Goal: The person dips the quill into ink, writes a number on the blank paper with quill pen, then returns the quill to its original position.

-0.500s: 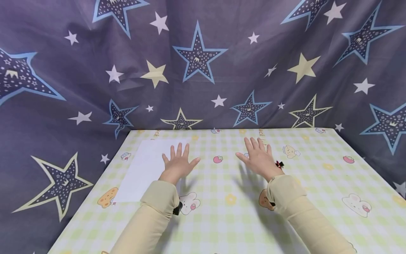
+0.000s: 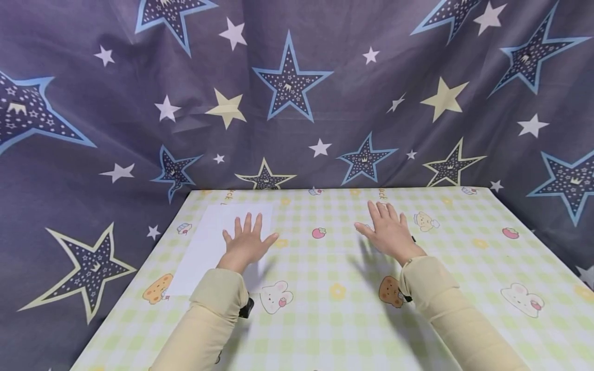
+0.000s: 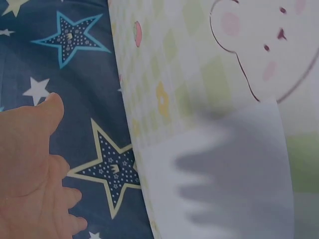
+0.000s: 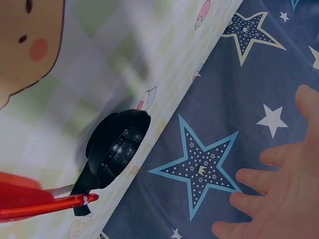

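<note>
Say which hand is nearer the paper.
Left. The left hand hangs over the paper; the right hand is well off to the paper's right, above the cloth.

Between the left hand and the right hand, a wide lane runs over the bench to its far edge; another opens beyond the right sleeve. The white paper sheet lies flat, passable overhead. A red-handled black tool blocks descent beneath the right hand. The starry curtain walls the far side.
</note>
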Demonstrator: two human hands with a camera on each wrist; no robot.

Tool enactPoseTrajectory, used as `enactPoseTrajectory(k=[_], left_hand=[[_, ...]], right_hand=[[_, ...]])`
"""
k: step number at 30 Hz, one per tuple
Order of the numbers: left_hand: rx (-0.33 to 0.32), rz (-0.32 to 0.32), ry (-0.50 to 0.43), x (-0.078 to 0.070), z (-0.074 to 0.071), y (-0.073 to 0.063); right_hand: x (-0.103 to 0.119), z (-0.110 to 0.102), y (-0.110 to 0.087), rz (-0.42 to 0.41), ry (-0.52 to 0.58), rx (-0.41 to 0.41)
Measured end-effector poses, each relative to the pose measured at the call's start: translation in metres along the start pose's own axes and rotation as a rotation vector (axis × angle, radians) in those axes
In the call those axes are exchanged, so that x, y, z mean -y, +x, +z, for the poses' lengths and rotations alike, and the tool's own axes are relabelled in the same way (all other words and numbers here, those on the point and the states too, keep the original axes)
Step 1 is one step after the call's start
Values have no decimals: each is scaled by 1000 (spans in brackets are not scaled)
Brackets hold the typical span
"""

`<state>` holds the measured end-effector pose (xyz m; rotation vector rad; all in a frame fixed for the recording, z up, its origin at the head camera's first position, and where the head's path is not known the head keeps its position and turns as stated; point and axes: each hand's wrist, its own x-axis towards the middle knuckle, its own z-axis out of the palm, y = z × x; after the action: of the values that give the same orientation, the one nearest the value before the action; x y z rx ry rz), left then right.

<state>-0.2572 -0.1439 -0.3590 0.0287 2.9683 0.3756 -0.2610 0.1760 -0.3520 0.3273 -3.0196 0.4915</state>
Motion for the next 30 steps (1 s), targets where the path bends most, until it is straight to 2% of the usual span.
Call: enactPoseTrajectory(k=[10, 19, 30], left_hand=[[16, -31, -8, 19, -4, -4], [39, -43, -45, 40, -1, -9], [134, -17, -113, 64, 4, -19]], right_hand=[[-11, -3, -5, -8, 2, 2], [-21, -6, -7, 18, 19, 27], [-30, -4, -13, 23, 37, 26]])
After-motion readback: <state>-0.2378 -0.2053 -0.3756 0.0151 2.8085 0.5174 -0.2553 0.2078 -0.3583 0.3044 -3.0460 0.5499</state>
